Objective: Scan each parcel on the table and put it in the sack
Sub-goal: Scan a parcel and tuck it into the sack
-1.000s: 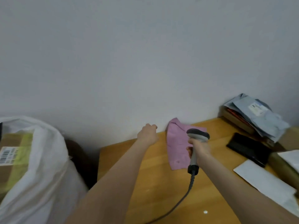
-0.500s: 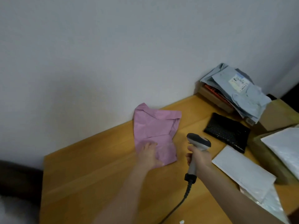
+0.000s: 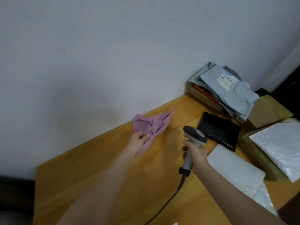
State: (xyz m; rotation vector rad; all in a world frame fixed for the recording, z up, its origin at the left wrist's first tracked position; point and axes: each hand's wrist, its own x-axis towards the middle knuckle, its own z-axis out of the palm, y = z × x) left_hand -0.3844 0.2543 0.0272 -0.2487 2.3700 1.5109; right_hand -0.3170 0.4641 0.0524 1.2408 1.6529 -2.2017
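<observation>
My left hand (image 3: 138,144) pinches the pink parcel (image 3: 151,125) up off the table (image 3: 90,172). My right hand (image 3: 195,154) grips the scanner (image 3: 193,140). The bag is floppy and crumpled. I see no label, so the scan could miss, or it could slip.

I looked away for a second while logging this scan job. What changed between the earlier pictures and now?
The left hand came down onto the pink parcel, pinched its near edge and lifted it, crumpled, off the table. The right hand still grips the scanner beside it. The black parcel, grey parcels and white parcels lie as before.
</observation>
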